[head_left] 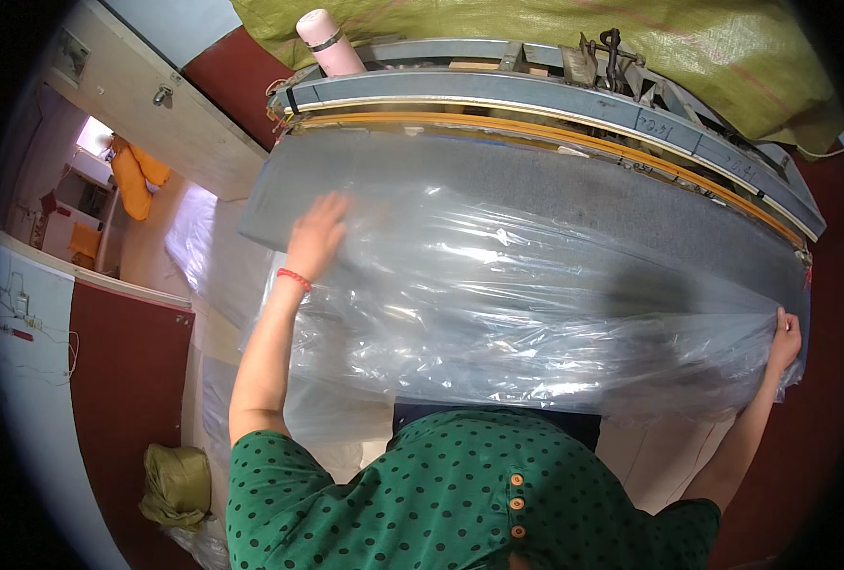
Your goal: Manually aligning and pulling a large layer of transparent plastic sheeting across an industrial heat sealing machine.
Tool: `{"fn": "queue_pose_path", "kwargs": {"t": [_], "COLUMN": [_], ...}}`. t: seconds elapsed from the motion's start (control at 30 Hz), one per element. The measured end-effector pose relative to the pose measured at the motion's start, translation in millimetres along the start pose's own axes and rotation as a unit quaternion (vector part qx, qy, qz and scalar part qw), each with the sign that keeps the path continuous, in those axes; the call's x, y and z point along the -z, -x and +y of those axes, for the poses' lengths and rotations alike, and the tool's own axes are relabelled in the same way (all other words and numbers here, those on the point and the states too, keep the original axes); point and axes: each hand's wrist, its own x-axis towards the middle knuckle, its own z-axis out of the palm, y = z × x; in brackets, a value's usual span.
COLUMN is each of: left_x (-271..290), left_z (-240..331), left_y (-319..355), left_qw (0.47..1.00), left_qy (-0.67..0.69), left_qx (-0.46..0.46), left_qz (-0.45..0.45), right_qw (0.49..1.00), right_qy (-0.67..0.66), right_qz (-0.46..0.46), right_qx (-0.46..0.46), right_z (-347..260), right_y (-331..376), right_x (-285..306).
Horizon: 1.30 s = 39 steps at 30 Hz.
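Observation:
A large sheet of clear plastic film (479,313) lies wrinkled over a grey-topped work table (536,180) and drapes past its near edge. My left hand (317,233), a red bracelet on its wrist, is spread over the film's left part; its fingers are slightly blurred, and whether the palm touches the film I cannot tell. At the table's right end, my right hand (785,339) pinches the film's edge. The film is drawn into creases that run toward those fingers.
Along the table's far side runs a long metal frame (498,90) with an orange strip (536,136). A pink bottle (330,43) stands behind its left end. An open door (156,90) is at left; a green sack (175,484) sits on the floor at lower left.

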Motion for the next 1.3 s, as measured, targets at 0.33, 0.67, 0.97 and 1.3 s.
{"fn": "queue_pose_path", "kwargs": {"t": [0.33,0.67,0.97,1.3], "left_x": [46.5,-7.1,-12.1,-41.6], "left_z": [43.7,35.5,43.0,21.1], "left_y": [9.4,-21.1,-70.5,-102.1], "left_qw": [0.942,0.983,0.953,0.86], "left_qy": [0.073,0.088,0.075,0.322], "left_qx": [-0.196,-0.097,0.209,0.211], "left_qz": [0.265,0.126,0.208,0.334], "right_qw": [1.0,1.0,1.0,0.971], "right_qy": [0.002,-0.012,-0.015,-0.214], "right_qz": [-0.002,-0.003,-0.002,0.046], "right_qx": [-0.007,-0.016,-0.01,-0.091], "right_z": [11.0,4.5,6.7,52.7], "right_y": [-2.1,-1.1,-2.2,-29.6], "right_x": [-3.1,-3.2,-4.8,-22.6]}}
